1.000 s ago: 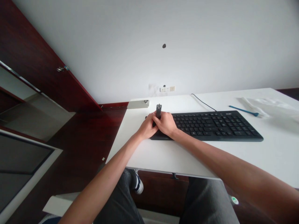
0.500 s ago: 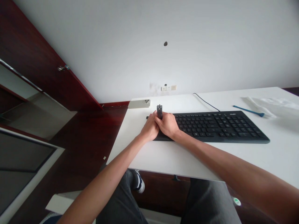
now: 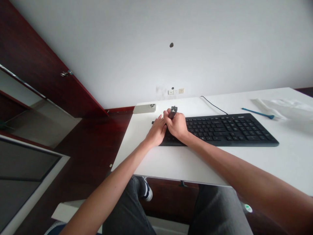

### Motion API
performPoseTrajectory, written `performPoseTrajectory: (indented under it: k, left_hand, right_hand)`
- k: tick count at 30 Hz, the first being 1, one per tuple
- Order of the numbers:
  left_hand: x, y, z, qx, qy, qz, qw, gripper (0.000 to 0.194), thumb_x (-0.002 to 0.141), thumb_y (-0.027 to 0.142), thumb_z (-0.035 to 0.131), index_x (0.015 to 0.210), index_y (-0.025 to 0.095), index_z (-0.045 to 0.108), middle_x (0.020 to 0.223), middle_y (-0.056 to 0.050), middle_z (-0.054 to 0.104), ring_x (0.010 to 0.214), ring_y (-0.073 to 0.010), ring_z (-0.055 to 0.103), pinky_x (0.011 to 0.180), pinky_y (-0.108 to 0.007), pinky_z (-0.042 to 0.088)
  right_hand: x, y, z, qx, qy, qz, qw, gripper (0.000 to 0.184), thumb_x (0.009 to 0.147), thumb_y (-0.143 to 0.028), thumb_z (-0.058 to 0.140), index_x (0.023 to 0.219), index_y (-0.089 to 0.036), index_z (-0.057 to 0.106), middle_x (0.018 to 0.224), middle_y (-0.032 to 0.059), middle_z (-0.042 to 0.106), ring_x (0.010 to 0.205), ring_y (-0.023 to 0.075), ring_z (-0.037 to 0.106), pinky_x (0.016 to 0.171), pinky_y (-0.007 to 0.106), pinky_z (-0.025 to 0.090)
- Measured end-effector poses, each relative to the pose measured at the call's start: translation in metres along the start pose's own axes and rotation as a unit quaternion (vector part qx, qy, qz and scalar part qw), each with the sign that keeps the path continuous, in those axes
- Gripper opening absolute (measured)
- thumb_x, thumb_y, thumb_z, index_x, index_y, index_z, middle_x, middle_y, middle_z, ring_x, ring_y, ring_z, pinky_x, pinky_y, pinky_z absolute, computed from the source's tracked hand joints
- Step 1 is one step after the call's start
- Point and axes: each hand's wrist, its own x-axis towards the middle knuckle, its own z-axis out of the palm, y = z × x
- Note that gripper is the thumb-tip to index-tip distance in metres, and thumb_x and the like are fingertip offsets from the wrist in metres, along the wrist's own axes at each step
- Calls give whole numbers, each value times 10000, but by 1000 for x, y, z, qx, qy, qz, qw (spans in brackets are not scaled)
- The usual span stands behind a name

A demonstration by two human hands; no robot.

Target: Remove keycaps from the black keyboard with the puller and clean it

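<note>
You're gripping a small black object in your right hand.
Its long axis is pointing to 12 o'clock; your left hand is lying open at 9.

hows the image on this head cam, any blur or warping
In the head view, the lens tilts and bends the white desk and the keyboard; soft even light, with glare on the dark red wood door; the small dark object in the right hand is too soft for detail.
</note>
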Motion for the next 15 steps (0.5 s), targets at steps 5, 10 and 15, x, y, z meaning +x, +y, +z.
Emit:
performPoseTrajectory:
  k: [5,10,15]
  left_hand:
    - [-8,-6,-20,23,57,13,998,455,988,175,463,1428,238,562,1522,-80,546,1473,-246,433,1249,-470,328]
    - [-15,0,-49,65,75,-3,995,189,938,176,590,1041,204,746,1040,-66,710,976,-192,669,868,-328,551]
    - [-16,0,-50,95,23,-21,995,134,873,227,729,1002,217,762,961,-32,687,788,-148,624,743,-293,527]
  right_hand:
    - [7,9,-7,33,45,-4,998,387,1013,-440,393,705,-224,484,647,26,564,614,157,468,657,273,366]
    - [12,14,-6,100,62,-14,993,404,987,-423,441,641,-235,350,577,-19,397,575,137,312,613,288,300]
    - [11,15,-2,121,-4,-9,993,382,964,-423,470,646,-234,372,596,-18,411,596,140,337,649,280,336]
